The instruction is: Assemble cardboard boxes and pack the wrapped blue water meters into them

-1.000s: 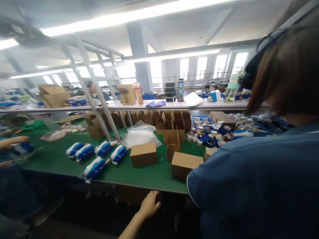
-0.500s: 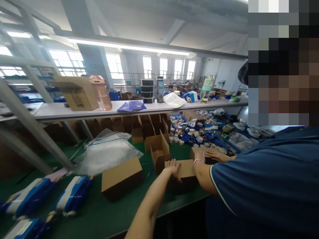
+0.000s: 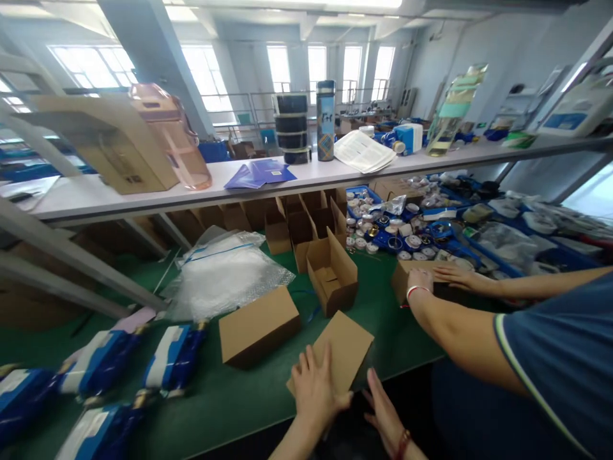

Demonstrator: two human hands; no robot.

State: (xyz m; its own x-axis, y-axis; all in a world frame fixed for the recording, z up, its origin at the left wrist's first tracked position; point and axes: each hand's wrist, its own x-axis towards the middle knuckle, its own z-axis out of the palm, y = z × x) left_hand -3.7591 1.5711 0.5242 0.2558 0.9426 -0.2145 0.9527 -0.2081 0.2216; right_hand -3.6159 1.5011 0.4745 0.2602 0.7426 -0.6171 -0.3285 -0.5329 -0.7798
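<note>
A closed cardboard box (image 3: pixel 345 345) lies turned at an angle near the front edge of the green table. My left hand (image 3: pixel 313 386) rests on its top with the fingers spread. Just right of the box, at the table edge, is my right hand (image 3: pixel 383 409), fingers stretched out and apart, holding nothing; whether it touches the box I cannot tell. Another closed cardboard box (image 3: pixel 261 324) lies to the left. Behind stands an open cardboard box (image 3: pixel 331 271) with its flaps up.
At the right, a co-worker's hands (image 3: pixel 438 279) press on another cardboard box (image 3: pixel 400 281). Blue-wrapped packages (image 3: pixel 172 358) lie at left, near bubble-wrap bags (image 3: pixel 230 275). Small parts (image 3: pixel 407 236) crowd the back right. A shelf (image 3: pixel 205 185) with bottles crosses above the table.
The box under my left hand has turned and come nearer the table's front edge. My right hand has come into view. My view has shifted down and right.
</note>
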